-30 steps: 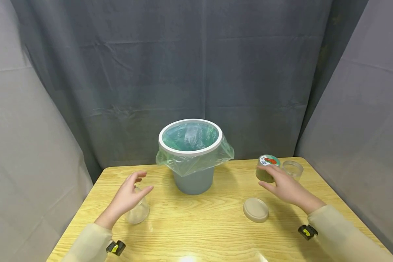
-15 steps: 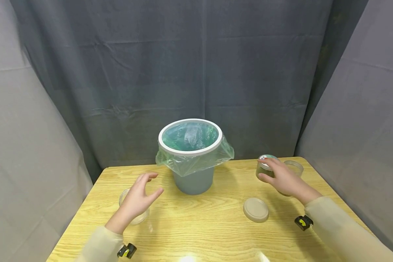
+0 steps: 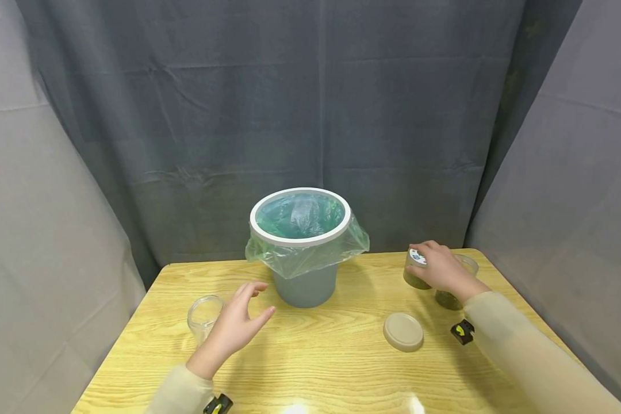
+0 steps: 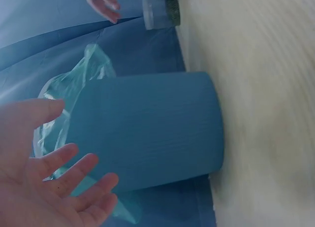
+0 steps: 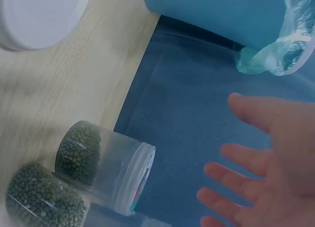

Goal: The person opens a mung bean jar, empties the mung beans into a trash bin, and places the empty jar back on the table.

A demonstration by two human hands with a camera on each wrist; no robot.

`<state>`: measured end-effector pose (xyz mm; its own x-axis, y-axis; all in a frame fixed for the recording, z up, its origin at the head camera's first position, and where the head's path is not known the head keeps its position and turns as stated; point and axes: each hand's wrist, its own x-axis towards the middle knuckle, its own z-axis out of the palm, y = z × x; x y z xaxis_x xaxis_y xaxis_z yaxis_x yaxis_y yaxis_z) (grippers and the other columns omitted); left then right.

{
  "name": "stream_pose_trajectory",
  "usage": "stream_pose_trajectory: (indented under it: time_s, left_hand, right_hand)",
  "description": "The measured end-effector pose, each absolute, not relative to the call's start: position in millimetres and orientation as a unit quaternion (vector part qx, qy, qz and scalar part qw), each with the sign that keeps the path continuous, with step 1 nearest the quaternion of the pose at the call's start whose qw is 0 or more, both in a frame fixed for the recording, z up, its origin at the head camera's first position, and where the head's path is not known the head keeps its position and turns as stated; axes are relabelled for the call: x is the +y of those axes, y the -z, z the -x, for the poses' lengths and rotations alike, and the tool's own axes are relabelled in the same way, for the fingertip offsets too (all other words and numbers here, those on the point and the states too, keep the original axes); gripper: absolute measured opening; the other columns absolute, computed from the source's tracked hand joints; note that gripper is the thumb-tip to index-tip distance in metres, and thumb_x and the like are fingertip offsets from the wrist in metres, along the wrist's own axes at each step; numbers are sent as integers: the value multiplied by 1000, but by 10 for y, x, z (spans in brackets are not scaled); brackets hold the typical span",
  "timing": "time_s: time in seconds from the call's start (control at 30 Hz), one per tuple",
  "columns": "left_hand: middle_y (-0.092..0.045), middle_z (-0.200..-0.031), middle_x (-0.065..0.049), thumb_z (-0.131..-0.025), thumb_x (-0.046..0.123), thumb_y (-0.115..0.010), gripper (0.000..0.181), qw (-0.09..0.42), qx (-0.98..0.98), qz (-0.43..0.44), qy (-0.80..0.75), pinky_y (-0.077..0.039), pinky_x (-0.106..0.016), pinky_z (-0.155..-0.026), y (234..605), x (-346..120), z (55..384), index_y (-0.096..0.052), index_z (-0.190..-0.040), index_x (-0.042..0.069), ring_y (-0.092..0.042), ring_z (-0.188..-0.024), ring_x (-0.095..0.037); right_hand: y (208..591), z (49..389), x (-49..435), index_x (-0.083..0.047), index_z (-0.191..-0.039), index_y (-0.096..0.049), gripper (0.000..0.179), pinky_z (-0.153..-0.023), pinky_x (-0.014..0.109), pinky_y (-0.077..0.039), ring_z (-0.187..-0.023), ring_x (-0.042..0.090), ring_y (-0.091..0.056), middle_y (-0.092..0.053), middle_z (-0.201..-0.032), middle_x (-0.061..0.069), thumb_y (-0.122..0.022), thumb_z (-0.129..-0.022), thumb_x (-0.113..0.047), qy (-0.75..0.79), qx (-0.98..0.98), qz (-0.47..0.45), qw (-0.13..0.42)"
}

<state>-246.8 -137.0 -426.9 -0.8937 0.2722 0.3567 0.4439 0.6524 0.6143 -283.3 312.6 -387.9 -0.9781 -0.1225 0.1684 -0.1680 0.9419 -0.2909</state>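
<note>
My left hand [image 3: 238, 325] hovers over the left part of the table, fingers spread and holding nothing. Beside it, partly hidden by the wrist, stands a clear jar [image 3: 200, 321] without a lid. My right hand [image 3: 442, 271] is above two jars at the back right, its fingers loosely bent. In the right wrist view its fingers are apart from both jars. One jar [image 5: 106, 163] has a labelled lid and is part filled with small green beans; the other jar [image 5: 44, 200] also contains green beans and appears lidless. A round beige lid [image 3: 403, 332] lies flat in front of them.
A grey bin [image 3: 306, 286] with a white rim and a green plastic liner [image 3: 310, 259] stands at the table's back middle. Grey curtains [image 3: 238, 126] hang behind and along both sides. The wooden table [image 3: 310, 356] spans the foreground.
My left hand has moved right, uncovering more of the clear jar. My right hand has shifted back and slightly left over the jars. The bin, jars and lid stay in place.
</note>
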Motion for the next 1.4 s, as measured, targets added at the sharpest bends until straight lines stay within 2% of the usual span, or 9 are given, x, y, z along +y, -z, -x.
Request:
stream_pose_trajectory:
  time_s: [0.43,0.8,1.1,1.4]
  left_hand:
    - [-64,-130,-12,-91,18,-79,47,103,-893,227,374,-53,-54,-100,4520,-1169,2484,-61,-133,7,-62,-121,-35]
    - [-63,-129,-14,-95,26,-75,47,46,-895,276,348,-55,-51,-94,4710,-992,2489,-58,-134,5,-62,-117,-35]
    - [-62,-133,-14,-97,27,-73,43,0,-891,273,363,-57,-45,-88,4781,-945,2501,-57,-132,9,-60,-120,-39]
    - [-62,-131,-12,-97,30,-73,45,-1,-893,274,356,-57,-46,-90,4843,-934,2525,-57,-133,8,-61,-120,-38]
  right_hand:
    - [4024,3108,3121,3,-153,-41,75,-102,75,-35,-129,62,-39,-38,-146,39,-73,-95,-33,-114,-993,-30,13]
    - [4142,3229,3163,6,-154,-37,80,-110,75,-27,-130,62,-35,-33,-147,42,-74,-93,-30,-130,-991,-1,-12]
    - [4153,3330,3186,9,-149,-42,79,-100,70,-39,-123,60,-41,-39,-138,42,-76,-89,-31,-119,-993,1,-10]
    - [4136,3420,3217,11,-142,-47,78,-95,69,-42,-117,59,-45,-44,-129,42,-79,-87,-33,-96,-995,12,-28]
